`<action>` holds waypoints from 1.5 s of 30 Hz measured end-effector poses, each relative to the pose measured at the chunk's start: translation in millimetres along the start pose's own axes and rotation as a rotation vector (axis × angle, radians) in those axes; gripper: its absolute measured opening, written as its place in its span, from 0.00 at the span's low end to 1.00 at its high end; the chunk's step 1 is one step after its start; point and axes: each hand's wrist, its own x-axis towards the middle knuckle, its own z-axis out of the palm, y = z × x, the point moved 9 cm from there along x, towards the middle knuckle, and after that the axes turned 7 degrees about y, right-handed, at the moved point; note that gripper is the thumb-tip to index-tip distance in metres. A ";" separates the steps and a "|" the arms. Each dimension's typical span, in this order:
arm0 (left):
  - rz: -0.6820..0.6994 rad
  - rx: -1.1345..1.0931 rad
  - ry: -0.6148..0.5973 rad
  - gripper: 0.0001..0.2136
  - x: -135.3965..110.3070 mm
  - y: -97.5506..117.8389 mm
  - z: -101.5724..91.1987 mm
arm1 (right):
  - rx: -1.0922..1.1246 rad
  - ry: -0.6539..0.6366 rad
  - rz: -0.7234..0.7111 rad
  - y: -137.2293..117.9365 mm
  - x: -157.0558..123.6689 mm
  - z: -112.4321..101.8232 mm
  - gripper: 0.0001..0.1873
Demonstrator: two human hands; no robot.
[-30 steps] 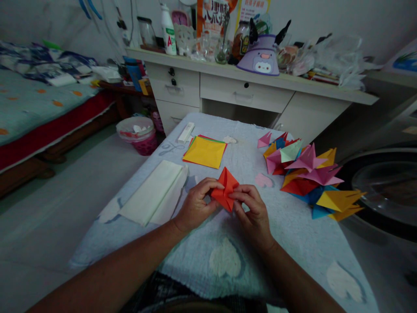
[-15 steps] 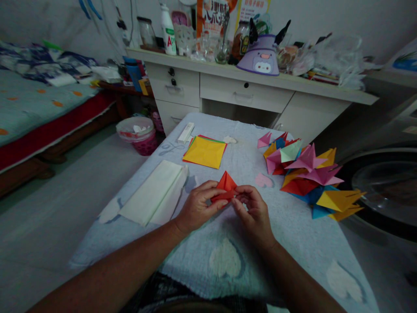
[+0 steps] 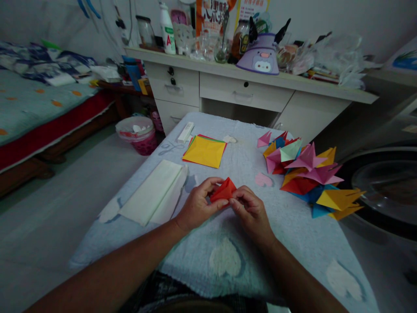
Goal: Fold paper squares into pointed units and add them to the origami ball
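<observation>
A small piece of folded red origami paper (image 3: 224,190) is held between my two hands above the cloth-covered table (image 3: 202,248). My left hand (image 3: 202,201) grips its left side, with the thumb along the lower edge and the fingers behind. At the lower right corner, my right hand (image 3: 250,208) pinches the paper between thumb and fingertips. Beyond my hands lies a stack of square paper (image 3: 205,151), yellow on top with red and green edges showing. Several folded paper pieces (image 3: 308,165) in pink, yellow, red and blue are grouped at the right.
A pale folded sheet or packet (image 3: 151,191) lies left of my hands, and a narrow white box (image 3: 186,132) sits farther back. Behind the table stands a white desk (image 3: 244,93) crowded with jars and bags. A pink bin (image 3: 143,141) is on the floor at left.
The red paper's upright triangular point has folded down and tilted to the right. My left fingers have shifted behind it, while my right hand stays at its lower right corner.
</observation>
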 end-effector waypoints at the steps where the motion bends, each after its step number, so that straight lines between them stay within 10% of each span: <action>1: -0.008 0.047 -0.016 0.13 0.9 0.1 0.8 | -0.010 -0.006 -0.012 -2.3 -0.3 0.6 0.07; 19: 0.036 0.298 -0.179 0.06 -0.5 -2.3 19.7 | -0.061 0.112 -0.084 -12.9 -1.4 -14.4 0.02; 24: 0.056 0.235 -0.182 0.06 -1.0 0.8 17.9 | -0.057 0.103 -0.085 -6.9 -2.7 -10.8 0.21; 29: 0.097 0.219 -0.115 0.02 0.1 6.2 11.5 | -0.056 0.016 -0.094 -5.7 -1.6 -2.4 0.03; 45: 0.355 0.182 0.091 0.12 -5.8 25.3 -6.7 | -0.051 0.051 -0.113 -8.9 -0.6 -3.9 0.03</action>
